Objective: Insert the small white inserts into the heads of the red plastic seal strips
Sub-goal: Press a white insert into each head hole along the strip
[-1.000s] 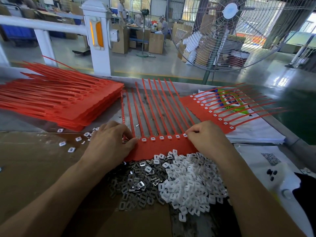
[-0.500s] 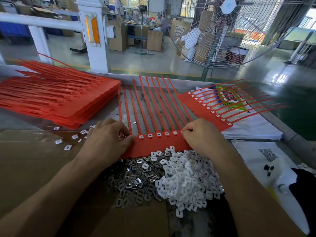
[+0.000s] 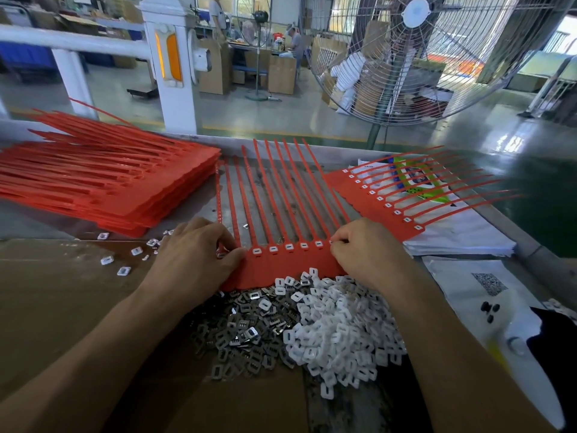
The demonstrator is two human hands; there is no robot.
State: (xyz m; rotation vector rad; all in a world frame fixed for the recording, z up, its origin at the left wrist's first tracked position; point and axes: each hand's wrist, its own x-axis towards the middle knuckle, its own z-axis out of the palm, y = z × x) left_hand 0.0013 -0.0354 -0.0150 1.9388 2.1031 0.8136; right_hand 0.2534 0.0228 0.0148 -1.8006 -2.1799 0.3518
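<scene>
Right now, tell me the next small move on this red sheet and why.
Probably press home the insert under the right hand fingertips. Five heads on the middle seal sheet already show white inserts, and the left hand pins its other end.

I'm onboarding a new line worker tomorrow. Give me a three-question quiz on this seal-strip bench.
1. True or false: the sheet of red seal strips under both hands already shows white inserts seated in some heads.
2. Multiple choice: the pile of white inserts lies (A) left of the grey metal clips, (B) right of them, (C) on the red stack.
3. Fill in: the finished sheet with filled heads lies on the person's ____ side.

Key: 1 true; 2 B; 3 right. The left hand and right hand each work at one end of the head row.
</scene>
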